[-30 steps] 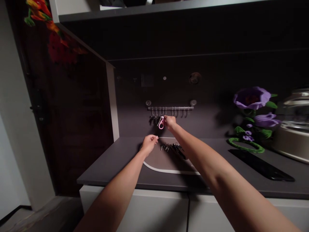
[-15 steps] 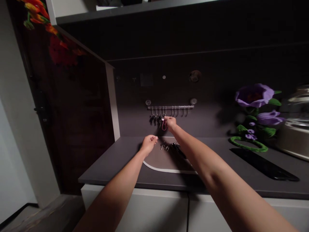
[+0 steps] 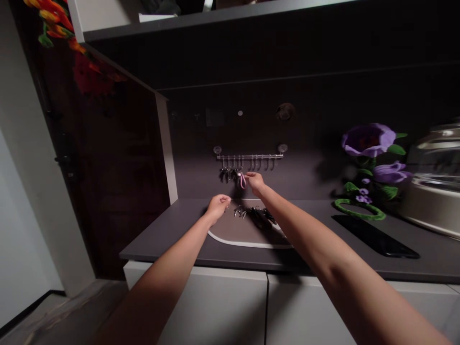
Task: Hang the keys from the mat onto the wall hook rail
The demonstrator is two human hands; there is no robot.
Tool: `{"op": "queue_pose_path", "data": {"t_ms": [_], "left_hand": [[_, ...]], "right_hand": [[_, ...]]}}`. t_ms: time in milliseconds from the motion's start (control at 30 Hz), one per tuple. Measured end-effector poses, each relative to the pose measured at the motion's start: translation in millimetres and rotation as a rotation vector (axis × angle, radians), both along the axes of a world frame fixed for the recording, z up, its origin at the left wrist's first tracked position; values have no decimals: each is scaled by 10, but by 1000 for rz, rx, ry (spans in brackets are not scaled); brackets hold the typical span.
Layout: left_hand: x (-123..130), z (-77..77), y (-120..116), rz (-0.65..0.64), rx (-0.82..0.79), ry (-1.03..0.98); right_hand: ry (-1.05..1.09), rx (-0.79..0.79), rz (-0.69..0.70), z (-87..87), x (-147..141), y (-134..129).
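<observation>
Quick look at this one: the right hand (image 3: 256,183) is up at a metal hook rail (image 3: 249,156) stuck on the dark backsplash, center of the frame. Its fingers are bunched right by a pink loop (image 3: 243,181) hanging at the rail's left end. The grip looks like a tight pinch at the top of the loop, but the fingers hide that spot, so I can't tell if it actually has hold of it. Just left of the loop, a small bunch of hanging keys (image 3: 229,174) sits on the hooks, while the hooks further right are bare.

The left hand (image 3: 217,208) is lower down, just above the worktop (image 3: 161,235). Its grip is curled shut, and nothing shows in it, though something tiny could be hidden there. Right below the rail, more keys (image 3: 256,215) lie on a brown mat (image 3: 247,244) with a curved white edge, between the two arms.

Step-wise, my read is that the right hand is working the loop at the hook. The loop is crowded by the hanging keys, so the next move calls for a small, careful touch.

Off to the right sit purple fake flowers (image 3: 368,140), a black phone (image 3: 373,235) and a steel pot (image 3: 431,191).
</observation>
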State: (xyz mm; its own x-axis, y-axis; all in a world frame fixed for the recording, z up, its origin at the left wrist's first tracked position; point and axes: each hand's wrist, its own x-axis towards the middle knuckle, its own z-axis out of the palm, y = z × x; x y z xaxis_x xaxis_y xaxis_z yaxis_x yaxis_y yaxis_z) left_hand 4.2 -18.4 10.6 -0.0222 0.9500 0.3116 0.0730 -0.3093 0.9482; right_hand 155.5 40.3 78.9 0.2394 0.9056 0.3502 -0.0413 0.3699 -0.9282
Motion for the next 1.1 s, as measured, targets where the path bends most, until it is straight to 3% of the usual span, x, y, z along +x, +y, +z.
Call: {"op": "queue_pose_path", "data": {"t_ms": [67, 167, 300, 433, 600, 733, 867, 1100], "left_hand": [[23, 72, -27, 0, 5, 19], [76, 179, -61, 12, 10, 62], [172, 224, -45, 40, 18, 82], [236, 101, 51, 48, 51, 117], [221, -123, 186, 95, 96, 269], [199, -205, 240, 105, 191, 483], [195, -229, 271, 106, 283, 632], [181, -224, 262, 84, 280, 798]], "right_hand": [[32, -49, -16, 7, 18, -128], [-8, -48, 77, -28, 41, -302], [-70, -26, 105, -182, 64, -425], [-227, 18, 90, -405, 101, -459], [-650, 90, 0, -588, 178, -521], [-853, 116, -37, -623, 193, -549], [-884, 107, -36, -643, 176, -529], [-1122, 70, -47, -664, 136, -498]]}}
